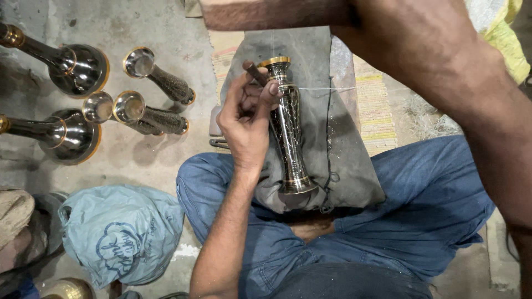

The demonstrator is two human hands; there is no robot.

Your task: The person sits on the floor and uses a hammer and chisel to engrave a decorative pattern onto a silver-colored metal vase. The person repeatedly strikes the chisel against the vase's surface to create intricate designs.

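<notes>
A slim black and brass engraved vase (290,145) lies lengthwise on a grey cloth pad (346,149) across my lap, its gold-rimmed mouth pointing away from me. My left hand (246,119) rests against the vase's upper part and pinches a short dark metal chisel (254,71), whose tip meets the vase near its neck. My right arm (443,61) is raised across the top of the picture and looks blurred; its hand is outside the frame.
On the concrete floor at the left lie two large dark vases (75,66) and three smaller engraved ones (158,80). A pale blue plastic bag (119,232) sits by my left knee. A striped woven mat (377,111) lies under the pad.
</notes>
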